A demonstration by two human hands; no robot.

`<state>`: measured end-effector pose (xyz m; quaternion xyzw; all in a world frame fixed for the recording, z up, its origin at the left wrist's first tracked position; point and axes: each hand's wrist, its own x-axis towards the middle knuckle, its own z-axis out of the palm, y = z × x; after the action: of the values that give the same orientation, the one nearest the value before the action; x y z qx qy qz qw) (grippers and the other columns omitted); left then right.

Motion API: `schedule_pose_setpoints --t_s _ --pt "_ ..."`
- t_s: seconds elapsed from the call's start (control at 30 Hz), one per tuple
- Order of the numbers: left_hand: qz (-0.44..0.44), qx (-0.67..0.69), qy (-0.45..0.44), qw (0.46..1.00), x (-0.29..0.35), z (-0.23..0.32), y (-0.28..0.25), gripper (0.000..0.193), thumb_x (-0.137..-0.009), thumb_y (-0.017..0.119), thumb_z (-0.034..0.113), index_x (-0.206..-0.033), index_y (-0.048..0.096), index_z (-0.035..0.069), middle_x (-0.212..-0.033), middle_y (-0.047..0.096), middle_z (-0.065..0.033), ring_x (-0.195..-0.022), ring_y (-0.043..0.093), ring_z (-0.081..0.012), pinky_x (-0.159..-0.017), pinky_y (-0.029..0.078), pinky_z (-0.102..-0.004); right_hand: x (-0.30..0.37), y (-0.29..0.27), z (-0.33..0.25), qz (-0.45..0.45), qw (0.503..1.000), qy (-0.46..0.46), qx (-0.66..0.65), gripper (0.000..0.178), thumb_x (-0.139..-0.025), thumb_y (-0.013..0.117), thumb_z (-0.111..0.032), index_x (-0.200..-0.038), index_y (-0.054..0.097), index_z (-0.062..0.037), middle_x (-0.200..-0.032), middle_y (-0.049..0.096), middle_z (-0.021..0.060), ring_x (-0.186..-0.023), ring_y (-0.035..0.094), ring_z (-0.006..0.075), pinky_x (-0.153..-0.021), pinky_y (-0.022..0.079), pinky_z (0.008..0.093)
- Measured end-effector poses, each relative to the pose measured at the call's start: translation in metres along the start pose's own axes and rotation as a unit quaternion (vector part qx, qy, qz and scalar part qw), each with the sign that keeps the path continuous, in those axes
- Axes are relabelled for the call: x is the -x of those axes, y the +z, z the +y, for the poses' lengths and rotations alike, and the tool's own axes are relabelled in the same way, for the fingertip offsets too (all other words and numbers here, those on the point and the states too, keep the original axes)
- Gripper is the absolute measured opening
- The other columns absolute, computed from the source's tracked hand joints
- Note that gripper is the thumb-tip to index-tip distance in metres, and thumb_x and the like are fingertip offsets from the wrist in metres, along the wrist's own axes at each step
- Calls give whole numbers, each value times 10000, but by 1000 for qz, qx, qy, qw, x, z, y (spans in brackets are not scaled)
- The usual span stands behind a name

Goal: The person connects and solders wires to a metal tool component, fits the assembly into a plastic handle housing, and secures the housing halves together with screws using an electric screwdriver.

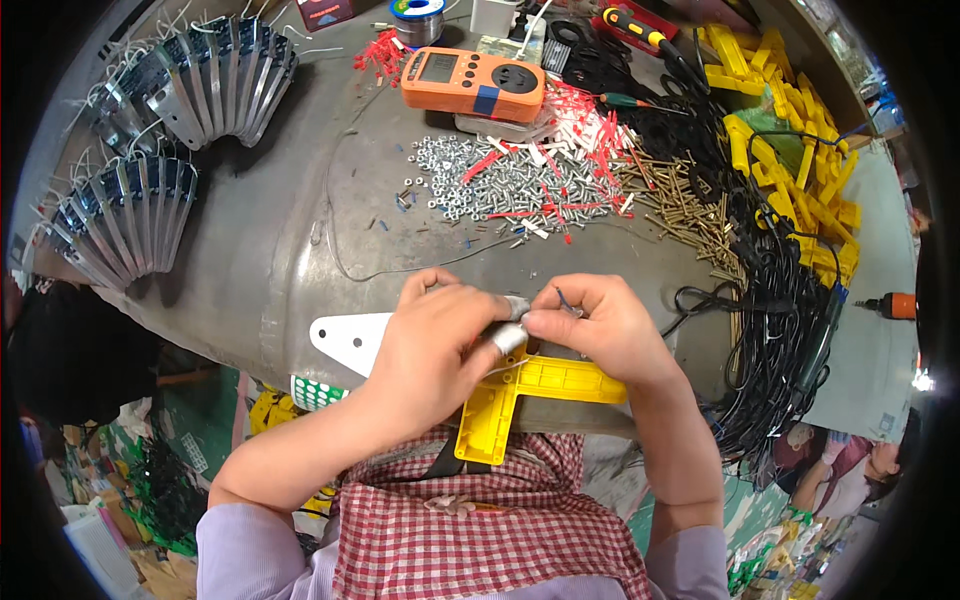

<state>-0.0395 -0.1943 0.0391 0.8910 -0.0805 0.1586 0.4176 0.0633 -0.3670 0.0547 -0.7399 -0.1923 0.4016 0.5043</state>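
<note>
Two hands meet fingertip to fingertip above a yellow casing at the table's near edge.
Nearest, a red checked apron (430, 540) faces the table (270, 230); just beyond it, the yellow casing (570, 380) juts over the edge. The left hand (430, 330) curls almost closed, two fingertips covered; what it grips is hidden. The right hand (605, 325) pinches a short blue wire (567, 303) between thumb and forefinger. A white plate (345, 340) sticks out left of the left hand. Farther off lie loose screws (545, 190), black cables (775, 340) and, behind the screws, an orange meter (470, 85).
</note>
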Motion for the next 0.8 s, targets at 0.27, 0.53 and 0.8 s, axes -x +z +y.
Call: schedule_pose_setpoints --t_s 0.27,0.53,0.8 --pt "-119 178 -196 957 -18 -7 -13 177 -747 700 66 -908 653 10 -825 630 -95 -804 599 -216 -741 464 -309 8 -1 6 138 835 -381 372 203 -693 725 -135 -890 678 -124 -636 538 34 -595 553 230 -553 461 331" --pt "-19 -85 34 996 -11 -10 -4 166 -688 704 61 -828 616 49 -782 599 -55 -775 589 -208 -864 398 -333 5 11 -1 155 960 -172 158 128 -768 702 -130 -820 608 -60 -684 561 63 -631 579 178 -581 475 291" --pt "38 101 -110 988 -8 -21 3 190 -742 687 75 -916 617 48 -823 625 -49 -714 605 -188 -879 422 -348 -4 2 6 160 960 -166 161 147 -803 673 -135 -883 658 -12 -740 651 106 -656 626 141 -611 490 271"
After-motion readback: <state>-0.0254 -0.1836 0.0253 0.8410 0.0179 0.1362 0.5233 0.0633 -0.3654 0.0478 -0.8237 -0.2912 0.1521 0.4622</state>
